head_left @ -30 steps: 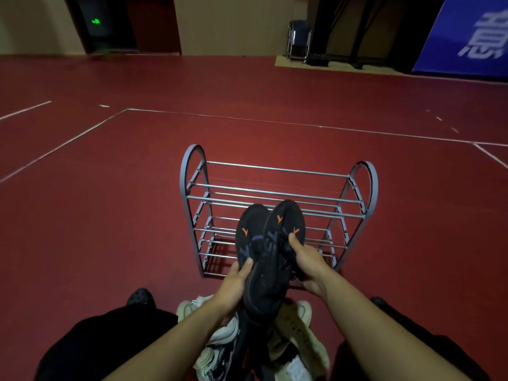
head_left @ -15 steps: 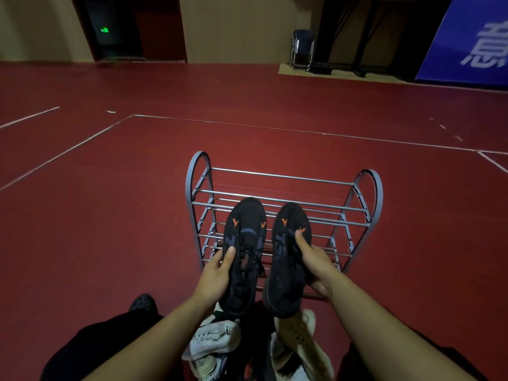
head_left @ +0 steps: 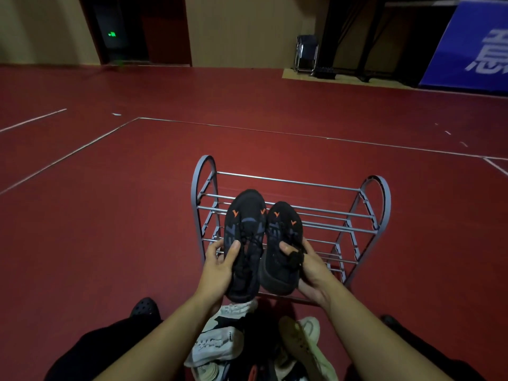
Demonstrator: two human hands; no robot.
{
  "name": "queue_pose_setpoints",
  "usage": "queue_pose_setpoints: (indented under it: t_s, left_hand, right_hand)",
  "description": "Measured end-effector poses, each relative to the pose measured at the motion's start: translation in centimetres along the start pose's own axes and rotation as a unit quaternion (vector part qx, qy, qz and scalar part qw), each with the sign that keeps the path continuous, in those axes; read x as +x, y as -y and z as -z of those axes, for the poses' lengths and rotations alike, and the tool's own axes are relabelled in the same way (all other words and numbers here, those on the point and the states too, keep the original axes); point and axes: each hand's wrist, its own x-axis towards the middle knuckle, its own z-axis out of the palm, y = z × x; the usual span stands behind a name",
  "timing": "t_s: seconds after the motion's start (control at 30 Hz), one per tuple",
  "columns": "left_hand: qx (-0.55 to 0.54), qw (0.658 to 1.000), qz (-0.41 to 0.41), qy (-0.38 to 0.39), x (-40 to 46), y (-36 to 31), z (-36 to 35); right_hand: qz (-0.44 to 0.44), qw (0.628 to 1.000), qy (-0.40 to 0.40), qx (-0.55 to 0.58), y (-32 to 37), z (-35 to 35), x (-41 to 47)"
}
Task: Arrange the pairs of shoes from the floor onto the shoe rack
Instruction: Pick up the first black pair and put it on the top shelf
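Note:
A grey metal shoe rack (head_left: pixel 371 218) with several bare rail shelves stands on the red floor in front of me. I hold a pair of black shoes with orange marks side by side, toes pointing away, over the rack's front left. My left hand (head_left: pixel 220 266) grips the left black shoe (head_left: pixel 243 237) from its outer side. My right hand (head_left: pixel 310 268) grips the right black shoe (head_left: pixel 283 243), thumb on its laces. Both shoes are above the rack's rails; whether they touch them I cannot tell.
A heap of pale shoes (head_left: pixel 217 345) and a cream one (head_left: pixel 302 336) lies on the floor between my knees. A black clog (head_left: pixel 145 307) is by my left leg. Folded chair (head_left: pixel 306 55) and blue banner (head_left: pixel 467 48) stand far back.
The two black shoes went from overlapping at an angle to lying parallel, tops up. Both hands carried them forward and to the left over the rack.

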Motion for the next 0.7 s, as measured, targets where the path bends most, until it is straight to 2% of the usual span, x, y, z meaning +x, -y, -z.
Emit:
queue_pose_setpoints:
  t_s: [0.1,0.2,0.37,0.53,0.7]
  left_hand:
    - [-0.036,0.999,-0.003,-0.004,0.3,-0.7,0.0]
    - [-0.021,1.000,-0.004,-0.003,1.1,-0.9,0.4]
    - [0.056,0.997,-0.034,-0.035,3.8,-2.1,0.6]
    - [0.126,0.988,-0.049,-0.072,8.6,-4.6,0.5]
    - [0.151,0.984,-0.062,-0.074,13.8,-6.3,0.0]
  right_hand:
    - [-0.019,1.000,0.006,0.015,0.2,-0.1,0.1]
    - [-0.037,0.999,0.001,0.013,0.6,-0.4,0.8]
    - [0.033,0.995,-0.067,-0.068,1.7,-1.8,3.4]
    - [0.068,0.966,-0.150,-0.200,3.0,-2.3,8.8]
    - [0.074,0.958,-0.191,-0.201,4.1,-2.7,15.3]
